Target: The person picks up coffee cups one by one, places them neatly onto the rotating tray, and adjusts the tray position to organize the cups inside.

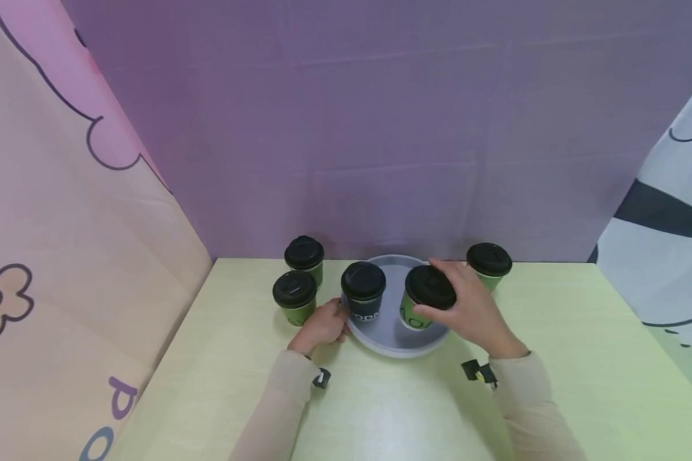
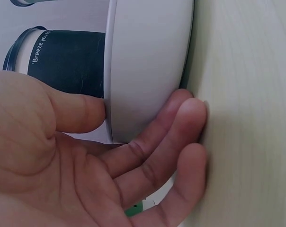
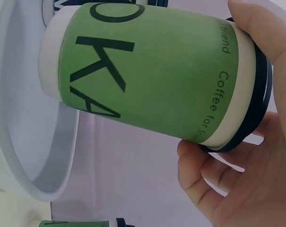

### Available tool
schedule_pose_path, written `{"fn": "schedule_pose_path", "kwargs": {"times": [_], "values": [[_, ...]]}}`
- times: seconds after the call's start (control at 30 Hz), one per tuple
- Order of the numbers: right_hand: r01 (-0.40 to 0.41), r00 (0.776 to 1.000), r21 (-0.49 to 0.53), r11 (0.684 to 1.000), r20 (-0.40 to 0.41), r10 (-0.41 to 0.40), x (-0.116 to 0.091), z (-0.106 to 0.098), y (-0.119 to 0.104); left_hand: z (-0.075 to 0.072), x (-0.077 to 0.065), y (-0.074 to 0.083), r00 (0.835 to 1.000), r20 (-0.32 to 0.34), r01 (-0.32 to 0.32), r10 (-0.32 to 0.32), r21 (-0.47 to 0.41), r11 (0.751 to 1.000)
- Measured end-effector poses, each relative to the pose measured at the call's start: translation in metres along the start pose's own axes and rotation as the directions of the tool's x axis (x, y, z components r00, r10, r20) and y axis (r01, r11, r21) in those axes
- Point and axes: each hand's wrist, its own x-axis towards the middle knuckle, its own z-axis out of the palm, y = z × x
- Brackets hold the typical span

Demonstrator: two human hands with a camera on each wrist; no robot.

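Note:
A round grey tray (image 1: 393, 352) lies on the table with a dark paper cup (image 1: 364, 291) standing upright at its left side. My left hand (image 1: 325, 325) grips the tray's left edge. In the left wrist view its thumb lies at the rim beside the dark cup, and the fingers curl against the outer wall near the table. My right hand (image 1: 473, 307) holds a green paper cup (image 3: 152, 75) by its upper part, around the black lid (image 1: 430, 287). That cup is slightly tilted over the right side of the tray, its white base close to the tray floor.
Two lidded green cups, one in front (image 1: 295, 298) and one behind (image 1: 304, 259), stand left of the tray. Another green cup (image 1: 489, 264) stands behind my right hand. A purple cloth wall (image 1: 346, 128) closes off the table's (image 1: 380, 410) back edge, with printed cloths on both sides.

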Motion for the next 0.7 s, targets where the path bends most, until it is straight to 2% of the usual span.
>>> {"fn": "schedule_pose_path", "kwargs": {"times": [0.7], "values": [[0.061,0.993,-0.053,0.997,0.101,-0.055,0.0,0.021,-0.014,0.002,0.004,-0.003,1.0,-0.013,0.01,-0.01,0.012,1.0]]}}
